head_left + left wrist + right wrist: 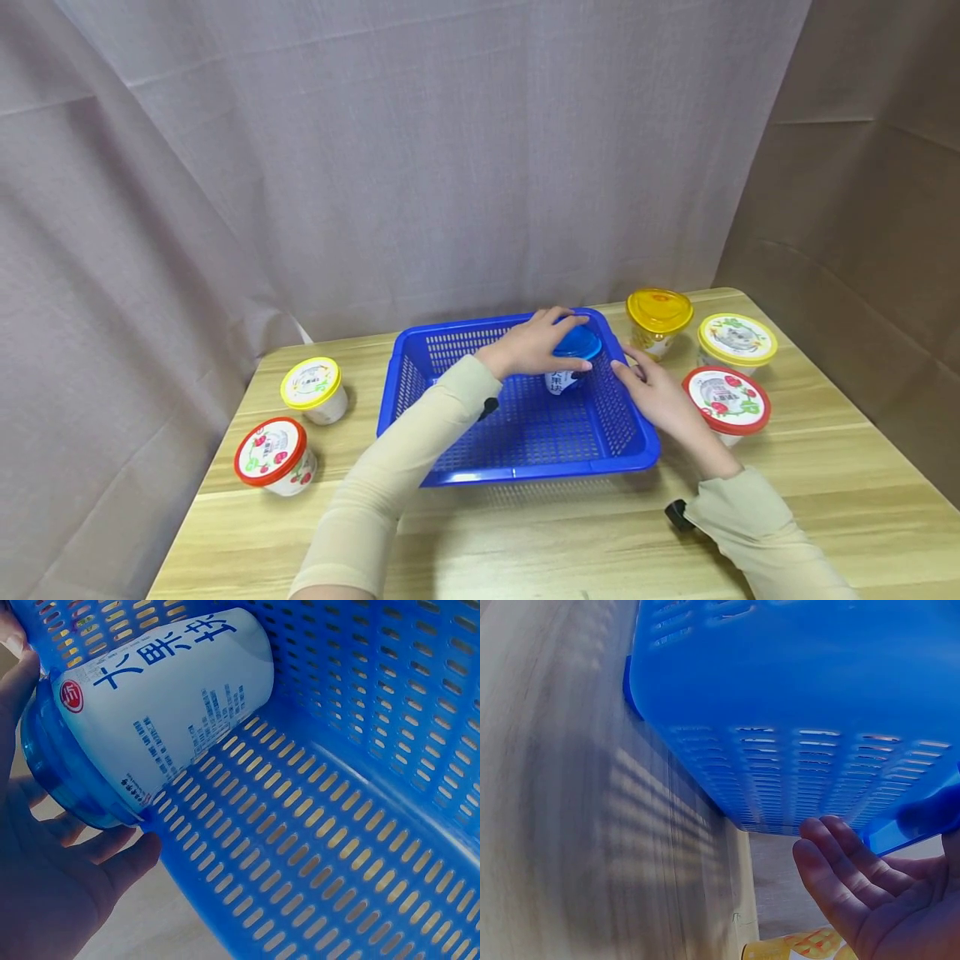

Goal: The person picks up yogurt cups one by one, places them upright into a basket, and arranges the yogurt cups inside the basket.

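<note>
A white cup with a blue lid stands inside the blue plastic basket, near its far right corner. My left hand grips it by the lid, thumb on one side and fingers on the other. In the left wrist view the cup shows blue lettering and a small red mark. My right hand holds the basket's right rim, thumb over the edge. The right wrist view shows that hand's fingers along the outer wall; its thumb is hidden there.
Right of the basket stand an amber-lidded cup, a yellow-lidded tub and a red-lidded tub. On the left are another yellow-lidded tub and red-lidded tub. A grey curtain hangs behind the wooden table.
</note>
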{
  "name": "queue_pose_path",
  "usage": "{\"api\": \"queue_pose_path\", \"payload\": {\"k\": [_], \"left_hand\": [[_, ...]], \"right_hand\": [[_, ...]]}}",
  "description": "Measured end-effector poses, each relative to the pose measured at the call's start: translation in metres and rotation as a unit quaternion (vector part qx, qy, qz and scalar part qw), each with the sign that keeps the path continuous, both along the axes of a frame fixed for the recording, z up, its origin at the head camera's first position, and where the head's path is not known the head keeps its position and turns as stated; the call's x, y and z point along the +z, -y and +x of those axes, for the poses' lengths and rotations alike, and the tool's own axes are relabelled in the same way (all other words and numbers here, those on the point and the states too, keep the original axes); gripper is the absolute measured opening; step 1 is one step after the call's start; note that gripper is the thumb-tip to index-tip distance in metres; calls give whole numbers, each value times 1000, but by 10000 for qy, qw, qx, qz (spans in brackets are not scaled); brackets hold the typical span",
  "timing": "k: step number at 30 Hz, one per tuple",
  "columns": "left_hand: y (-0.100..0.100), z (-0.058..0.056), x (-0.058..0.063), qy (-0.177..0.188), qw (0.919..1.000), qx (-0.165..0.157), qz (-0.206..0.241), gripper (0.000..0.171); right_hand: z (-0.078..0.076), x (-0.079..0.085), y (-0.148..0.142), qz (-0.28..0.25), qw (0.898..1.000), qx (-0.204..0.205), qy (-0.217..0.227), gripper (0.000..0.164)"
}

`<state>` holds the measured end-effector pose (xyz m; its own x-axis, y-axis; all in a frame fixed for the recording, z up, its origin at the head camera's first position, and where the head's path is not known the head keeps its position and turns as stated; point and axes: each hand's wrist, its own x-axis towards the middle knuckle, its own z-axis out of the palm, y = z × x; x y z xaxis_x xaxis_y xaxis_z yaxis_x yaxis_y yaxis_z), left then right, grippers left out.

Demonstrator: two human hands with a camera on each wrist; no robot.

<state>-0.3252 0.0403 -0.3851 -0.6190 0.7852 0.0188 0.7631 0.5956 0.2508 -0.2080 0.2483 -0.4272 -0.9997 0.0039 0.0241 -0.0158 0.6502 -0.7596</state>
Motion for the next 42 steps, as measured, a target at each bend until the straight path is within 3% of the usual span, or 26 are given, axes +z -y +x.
{"api": "queue_pose_path", "payload": {"k": [18,34,42], "left_hand": [[21,-11,23,-276,9992,204,182,71],[80,-27,41,-522,9954,684,415,67],[112,-25,45,-375,9935,850,652,67]], "right_hand": [[-3,2,-2,-16,10000,-68,-20,72],[-4,0,-5,-112,9999,-44,-95,72],[-6,-3,-7,-105,9999,-36,-13,74]]}}
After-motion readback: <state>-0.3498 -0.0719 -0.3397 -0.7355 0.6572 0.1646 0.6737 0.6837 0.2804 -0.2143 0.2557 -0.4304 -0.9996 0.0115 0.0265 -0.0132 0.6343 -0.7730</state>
